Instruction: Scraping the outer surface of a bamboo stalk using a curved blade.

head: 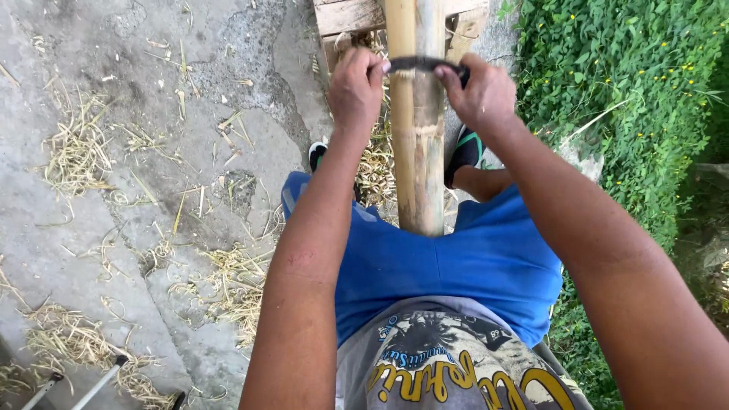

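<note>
**Both hands grip a curved blade across a bamboo pole**

The person sits astride a thick bamboo pole (419, 137), which runs from between the thighs away toward a wooden frame (357, 15) at the top of the view. A dark, curved two-handled blade (422, 63) lies across the pole's upper face, touching it just beyond a node. The left hand (355, 85) is closed tight around the blade's left end, fingers curled under and thumb on top. The right hand (480, 93) is likewise clenched on the right end, knuckles up. Both forearms reach forward on either side of the pole.

The person wears blue shorts (486, 266) and a grey printed shirt; dark sandals (465, 152) show to each side of the pole. Pale bamboo shavings (228, 285) lie scattered over the cracked concrete ground (114, 205) to the left and heaped beside the pole. Green plants with small yellow flowers (623, 83) fill the right side.
</note>
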